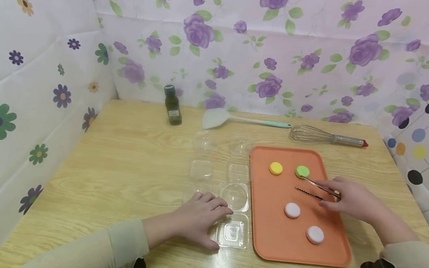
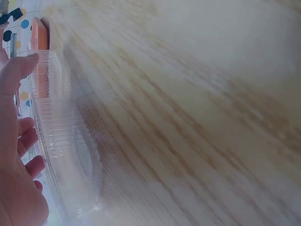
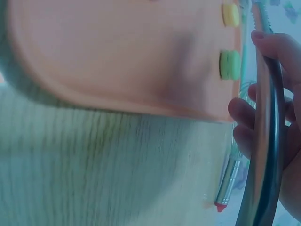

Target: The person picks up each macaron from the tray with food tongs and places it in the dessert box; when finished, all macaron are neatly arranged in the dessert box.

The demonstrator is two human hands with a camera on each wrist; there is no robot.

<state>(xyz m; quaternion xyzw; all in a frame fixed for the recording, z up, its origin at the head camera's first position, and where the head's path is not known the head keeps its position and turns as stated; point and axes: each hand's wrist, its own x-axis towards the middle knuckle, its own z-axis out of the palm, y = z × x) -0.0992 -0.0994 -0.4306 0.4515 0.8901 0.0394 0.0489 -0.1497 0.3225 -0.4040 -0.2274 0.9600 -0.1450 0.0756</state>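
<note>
My right hand (image 1: 351, 201) grips metal tongs (image 1: 327, 189), their arms spread apart over the orange tray. The upper tip of the tongs overlaps a green macaron (image 1: 302, 172) in the head view; the right wrist view shows the green macaron (image 3: 230, 65) standing on the tray beside the tongs (image 3: 267, 117). My left hand (image 1: 198, 219) rests at the left side of a clear plastic container (image 1: 233, 231), thumb near its front corner and fingers spread along it. In the left wrist view the thumb touches the rim of the container (image 2: 61, 141).
On the orange tray (image 1: 266, 238) lie a yellow macaron (image 1: 276, 168) and two pale pink macarons (image 1: 292, 210). More clear plastic containers (image 1: 202, 169) stand behind the left hand. Along the back are a dark bottle (image 1: 172, 106), a spatula (image 1: 247, 120) and a whisk (image 1: 326, 137).
</note>
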